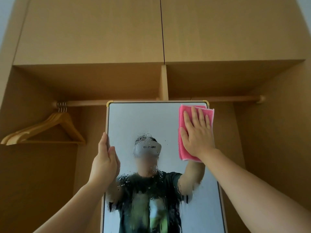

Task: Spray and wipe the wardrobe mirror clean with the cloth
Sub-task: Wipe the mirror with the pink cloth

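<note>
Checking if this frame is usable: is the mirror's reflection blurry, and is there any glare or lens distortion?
Head view: spray droplets smear the middle and lower reflection in the mirror; the pink cloth and right hand look sharp. Head view: the wide-angle lens slants the wardrobe sides; light is soft, no glare on the glass.

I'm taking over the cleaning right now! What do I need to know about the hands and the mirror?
Left hand: grips the mirror by its left edge.
Right hand: flat, pressing the pink cloth on the glass at the top right corner.
Done: the mirror has been sprayed, and droplets cover the middle and lower glass. The top strip looks free of drops.
Left: wipe down through the droplets, probably strip by strip, to the bottom. The spray bottle is not in view.
</note>
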`<state>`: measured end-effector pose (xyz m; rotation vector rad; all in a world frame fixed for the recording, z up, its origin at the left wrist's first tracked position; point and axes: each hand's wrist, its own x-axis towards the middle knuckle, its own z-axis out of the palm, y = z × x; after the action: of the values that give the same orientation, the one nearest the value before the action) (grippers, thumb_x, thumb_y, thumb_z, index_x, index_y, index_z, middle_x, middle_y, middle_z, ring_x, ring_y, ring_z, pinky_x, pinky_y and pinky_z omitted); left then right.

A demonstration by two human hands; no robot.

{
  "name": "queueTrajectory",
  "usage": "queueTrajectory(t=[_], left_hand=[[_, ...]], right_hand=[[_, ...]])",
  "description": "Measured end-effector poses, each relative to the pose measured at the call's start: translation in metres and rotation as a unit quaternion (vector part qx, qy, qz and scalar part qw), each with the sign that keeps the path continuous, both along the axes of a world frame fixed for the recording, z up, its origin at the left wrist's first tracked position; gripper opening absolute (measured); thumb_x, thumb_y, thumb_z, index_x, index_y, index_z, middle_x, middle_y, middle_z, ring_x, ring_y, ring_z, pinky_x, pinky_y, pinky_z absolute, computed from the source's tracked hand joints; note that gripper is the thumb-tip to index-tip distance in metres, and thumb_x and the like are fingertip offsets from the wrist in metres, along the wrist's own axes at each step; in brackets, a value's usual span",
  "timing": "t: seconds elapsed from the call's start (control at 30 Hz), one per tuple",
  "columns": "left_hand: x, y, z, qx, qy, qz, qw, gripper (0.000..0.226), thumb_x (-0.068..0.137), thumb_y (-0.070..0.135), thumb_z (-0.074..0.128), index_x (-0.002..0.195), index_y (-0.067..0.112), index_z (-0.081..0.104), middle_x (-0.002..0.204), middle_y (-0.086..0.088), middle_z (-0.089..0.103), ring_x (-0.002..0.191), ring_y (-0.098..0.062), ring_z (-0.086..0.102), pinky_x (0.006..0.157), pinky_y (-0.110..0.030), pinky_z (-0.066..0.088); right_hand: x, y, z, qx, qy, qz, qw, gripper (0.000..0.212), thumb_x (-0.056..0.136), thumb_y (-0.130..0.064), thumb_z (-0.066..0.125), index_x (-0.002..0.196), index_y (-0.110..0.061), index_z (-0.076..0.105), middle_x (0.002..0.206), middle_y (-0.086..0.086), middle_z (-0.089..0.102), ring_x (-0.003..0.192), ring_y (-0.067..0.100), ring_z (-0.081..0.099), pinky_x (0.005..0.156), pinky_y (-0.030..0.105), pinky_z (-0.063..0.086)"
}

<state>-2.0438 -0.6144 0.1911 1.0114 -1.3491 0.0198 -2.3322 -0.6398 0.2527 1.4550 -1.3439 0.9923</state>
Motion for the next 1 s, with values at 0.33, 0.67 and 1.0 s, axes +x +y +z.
queueTrajectory(t=[0.33, 0.67, 1.0], left_hand=[[-0.002, -0.004, -0.003, -0.018, 0.007, 0.010, 1.000, 0.052, 0.103, 0.028, 0.031, 0.151, 0.030, 0.012, 0.079, 0.020, 0.051, 0.068, -0.008, 0.056, 0.058, -0.026, 0.044], [-0.003, -0.005, -0.005, -0.014, 0.005, 0.021, 1.000, 0.052, 0.103, 0.031, 0.030, 0.151, 0.032, 0.009, 0.096, 0.000, 0.058, 0.075, -0.023, 0.061, 0.068, -0.037, 0.048], [-0.005, -0.001, -0.005, -0.017, 0.000, 0.023, 1.000, 0.053, 0.103, 0.029, 0.029, 0.152, 0.029, 0.010, 0.085, 0.002, 0.059, 0.064, -0.022, 0.061, 0.050, -0.028, 0.043]], right_hand=[[-0.007, -0.004, 0.024, -0.017, 0.013, 0.015, 1.000, 0.063, 0.099, -0.048, 0.005, 0.155, -0.019, 0.009, 0.162, 0.008, 0.005, 0.149, 0.031, 0.001, 0.121, 0.048, 0.004], [-0.005, -0.003, -0.008, -0.012, 0.010, 0.021, 1.000, 0.063, 0.100, -0.045, 0.008, 0.155, -0.016, 0.013, 0.161, 0.011, 0.010, 0.148, 0.032, 0.006, 0.121, 0.048, 0.006], [-0.002, -0.003, -0.108, 0.006, 0.041, 0.057, 0.997, 0.059, 0.102, -0.042, 0.018, 0.154, -0.015, 0.014, 0.160, 0.011, 0.013, 0.148, 0.033, 0.008, 0.117, 0.051, 0.015]])
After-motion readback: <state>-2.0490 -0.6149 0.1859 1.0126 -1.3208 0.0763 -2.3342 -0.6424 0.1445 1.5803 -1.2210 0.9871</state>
